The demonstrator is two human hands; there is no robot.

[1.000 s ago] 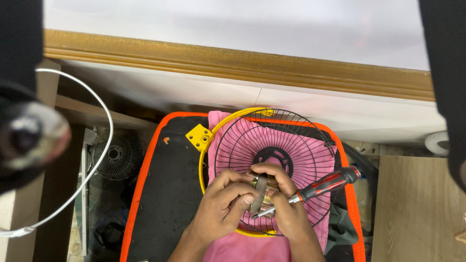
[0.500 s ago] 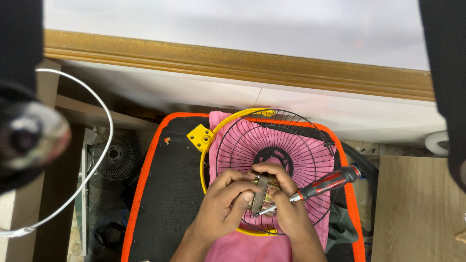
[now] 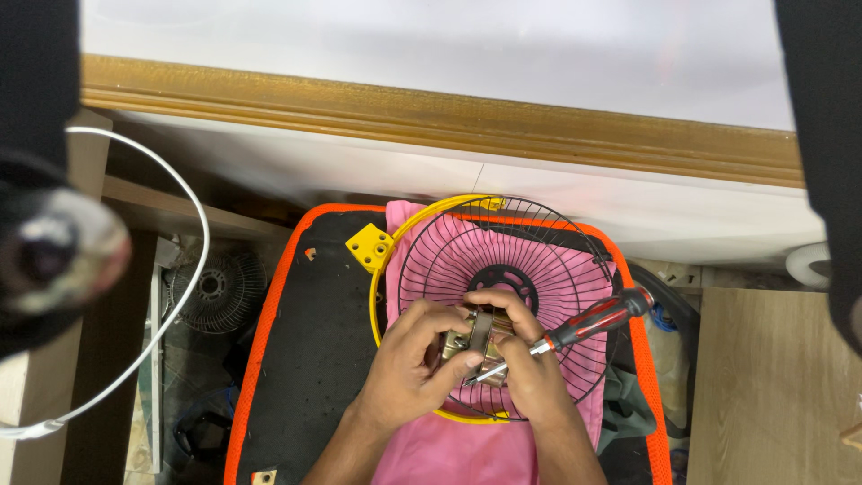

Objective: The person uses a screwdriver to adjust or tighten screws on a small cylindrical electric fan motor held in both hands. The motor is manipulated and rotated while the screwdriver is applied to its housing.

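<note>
A round black wire fan guard (image 3: 539,260) with a yellow rim lies on a pink cloth (image 3: 431,449) over a black mat with an orange border (image 3: 296,359). My left hand (image 3: 413,364) grips a small metal bracket (image 3: 478,337) held over the lower part of the guard. My right hand (image 3: 530,377) steadies the same bracket and holds a screwdriver with a red and black handle (image 3: 593,321), which sticks out to the right. The screwdriver's tip is hidden between my fingers.
A yellow plastic block (image 3: 369,246) sits at the guard's upper left. A second dark fan grille (image 3: 215,287) lies left of the mat, with a white cable (image 3: 184,296) looping past it. A wooden ledge (image 3: 431,117) runs across the back; a light wooden board (image 3: 772,386) is at right.
</note>
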